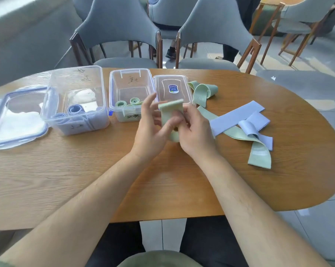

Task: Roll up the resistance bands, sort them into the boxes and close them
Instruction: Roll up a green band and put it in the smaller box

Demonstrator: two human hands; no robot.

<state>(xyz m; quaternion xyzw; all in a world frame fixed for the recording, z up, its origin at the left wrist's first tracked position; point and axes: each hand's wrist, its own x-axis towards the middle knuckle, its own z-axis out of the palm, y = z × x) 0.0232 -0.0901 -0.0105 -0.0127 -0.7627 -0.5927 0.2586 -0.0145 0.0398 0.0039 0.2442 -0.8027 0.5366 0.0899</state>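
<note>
Wooden oval desk (66,180), grey chairs (116,29) beyond at 12 o'clock. Mid-desk, both hands on one green band (170,110), partly rolled, held just above the wood: left hand (149,130) with fingers nearly straight and thumb against it, right hand (193,132) curled round it. At 10 o'clock, large box (103,87) holding blue rolls (75,109); at 11, small box (112,89) with two green rolls (128,102). Both unlidded. Roughly halfway, by the look: loose bands (238,116) at 2 o'clock yet to roll, then closing.
</note>
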